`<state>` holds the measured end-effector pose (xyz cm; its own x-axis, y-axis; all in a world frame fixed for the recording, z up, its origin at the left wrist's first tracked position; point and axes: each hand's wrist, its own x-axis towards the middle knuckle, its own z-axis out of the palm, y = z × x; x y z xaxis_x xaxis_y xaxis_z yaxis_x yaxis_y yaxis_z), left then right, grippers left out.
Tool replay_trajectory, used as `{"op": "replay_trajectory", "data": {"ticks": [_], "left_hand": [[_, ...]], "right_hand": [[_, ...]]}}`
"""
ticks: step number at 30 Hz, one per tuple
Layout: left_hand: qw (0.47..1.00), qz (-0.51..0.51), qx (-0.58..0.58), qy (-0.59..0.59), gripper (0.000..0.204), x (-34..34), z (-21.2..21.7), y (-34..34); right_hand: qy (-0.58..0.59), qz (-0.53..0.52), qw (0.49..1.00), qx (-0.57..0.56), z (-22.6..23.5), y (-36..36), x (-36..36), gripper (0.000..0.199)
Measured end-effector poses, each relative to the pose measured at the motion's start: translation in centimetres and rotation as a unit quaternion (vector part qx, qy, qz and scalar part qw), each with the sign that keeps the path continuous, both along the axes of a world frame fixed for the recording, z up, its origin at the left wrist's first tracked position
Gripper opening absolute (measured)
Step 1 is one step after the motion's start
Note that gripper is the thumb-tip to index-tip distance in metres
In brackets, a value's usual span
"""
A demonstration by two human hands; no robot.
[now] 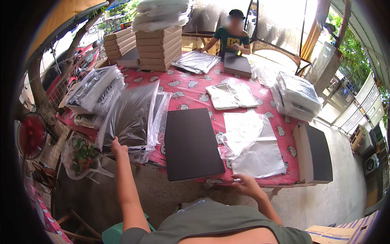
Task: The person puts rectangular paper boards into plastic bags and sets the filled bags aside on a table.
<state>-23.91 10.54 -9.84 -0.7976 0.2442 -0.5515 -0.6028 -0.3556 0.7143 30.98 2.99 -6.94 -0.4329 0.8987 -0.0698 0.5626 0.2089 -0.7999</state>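
My left hand (119, 149) is closed on the near edge of a clear plastic bag with dark sheets inside (130, 112), pinching it at the front left of the table. This bag lies tilted on top of other bagged sheets (162, 110). My right hand (248, 187) is at the front edge, fingers apart and holding nothing, just below the flat, empty-looking plastic bags (260, 158). Between my hands a stack of black sheets or boards (193, 144) lies on the table, its near end at the edge.
The table has a pink patterned cover (187, 91). Bagged stacks (95, 89) stand left, more bags (296, 95) right, and a black block of sheets (315, 152) at the right corner. Brown-wrapped packs (158, 46) rise at the back. A person (232, 38) sits opposite.
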Motion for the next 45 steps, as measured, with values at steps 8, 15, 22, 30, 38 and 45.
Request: {"op": "replay_trajectory", "data": {"ticks": [8,15,22,30,38,45], "left_hand": [[0.989,0.069,-0.109,0.079,0.067,-2.6,-2.4,3.4],[0.685,-0.094,-0.415,0.591,0.086,-3.4,-2.7,3.6],[0.374,-0.310,-0.562,0.670,0.062,11.2,-5.3,-0.2],[0.497,-0.375,-0.180,0.762,0.067,20.8,2.6,-2.0],[0.403,-0.571,-0.105,0.708,0.062,27.6,4.9,-4.4],[0.493,-0.498,0.001,0.714,0.057,28.4,4.3,-4.1]], "right_hand": [[-0.014,0.005,0.998,0.060,-0.4,0.1,0.4,0.030],[-0.066,-0.049,0.987,0.135,-1.5,4.5,2.3,0.034],[-0.235,-0.154,0.910,0.304,-2.8,8.7,-2.5,0.061],[-0.053,-0.233,0.949,0.207,-4.6,14.0,-1.6,0.011],[-0.129,-0.166,0.921,0.327,1.5,10.8,-6.8,0.027],[0.037,-0.085,0.981,0.172,-3.1,10.5,-8.1,0.024]]}}
